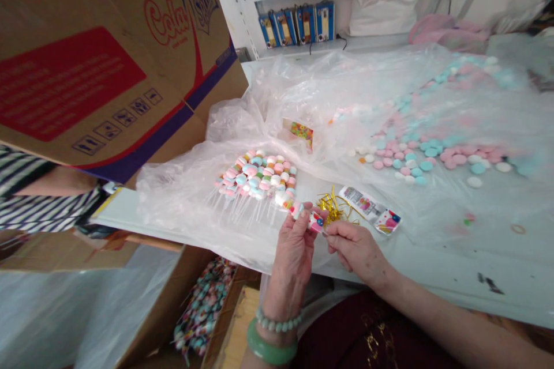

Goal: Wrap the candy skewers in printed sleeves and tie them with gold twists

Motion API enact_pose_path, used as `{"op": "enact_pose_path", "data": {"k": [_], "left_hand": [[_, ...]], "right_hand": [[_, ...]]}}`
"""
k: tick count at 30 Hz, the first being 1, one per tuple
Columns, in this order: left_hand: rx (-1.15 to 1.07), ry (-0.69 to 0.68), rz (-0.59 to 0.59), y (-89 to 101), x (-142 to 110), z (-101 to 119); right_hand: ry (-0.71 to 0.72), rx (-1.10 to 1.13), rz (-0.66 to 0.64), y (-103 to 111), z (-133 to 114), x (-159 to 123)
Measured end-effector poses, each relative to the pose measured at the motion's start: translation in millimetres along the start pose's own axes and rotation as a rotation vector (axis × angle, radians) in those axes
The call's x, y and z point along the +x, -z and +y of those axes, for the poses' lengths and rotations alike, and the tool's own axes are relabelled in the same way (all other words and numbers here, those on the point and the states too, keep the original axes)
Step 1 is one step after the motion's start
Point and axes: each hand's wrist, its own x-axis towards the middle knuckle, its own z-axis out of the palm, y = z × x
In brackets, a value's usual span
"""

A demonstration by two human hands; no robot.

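- At my far left, a large brown cardboard carton (99,57) with red and blue print is tilting into view and blocking that side, and a co-worker's black-and-white striped sleeve (38,202) is showing beneath it; a bump from either could jolt my hands.
- Below the tabletop edge, a brown cardboard box (173,314) is holding a heap of multicoloured candy sticks (203,305), and anything I drop could land there.
- On a crumpled clear plastic sheet (186,184), a cluster of pastel candies on thin white sticks (255,176) is lying close to my hands, where a careless elbow could scatter it.
- My left hand (294,248), wearing a green jade bangle (272,341), is pinching a pastel candy stick (298,210) in narrowly closed fingers (300,225).
- My right hand (357,251) is pinching a small printed wrapper (317,222) against that stick with narrow fingers (335,230); a loose pinch could let it slip.
- Just beyond, gold twist ties (333,207) and printed paper strips (367,207) are lying loose, and they could snag.
- Further right, round pink, teal and white candies (424,155) are spreading across the white tabletop (511,277).
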Motion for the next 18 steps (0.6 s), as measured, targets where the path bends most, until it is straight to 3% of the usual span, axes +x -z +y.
{"op": "enact_pose_path", "data": {"k": [3, 7, 12, 15, 18], "left_hand": [[-0.042, 0.089, -0.038, 0.6, -2.7, -8.6], [-0.06, 0.103, -0.022, 4.9, -0.5, -10.2], [-0.067, -0.006, 0.144, 7.5, 8.4, 3.5], [-0.039, -0.061, 0.135, 4.5, 8.2, 5.1], [-0.003, -0.099, 0.095, -3.7, 2.3, -0.5]], "right_hand": [[-0.163, 0.277, -0.045, 0.3, -3.7, 0.1], [-0.189, 0.381, -0.034, 5.0, -2.7, -1.7], [-0.211, 0.251, -0.091, 12.2, -1.1, -6.3], [-0.177, 0.07, -0.021, 13.4, -3.2, -6.7], [-0.015, -0.109, 0.055, 10.9, -6.4, -3.6]]}}
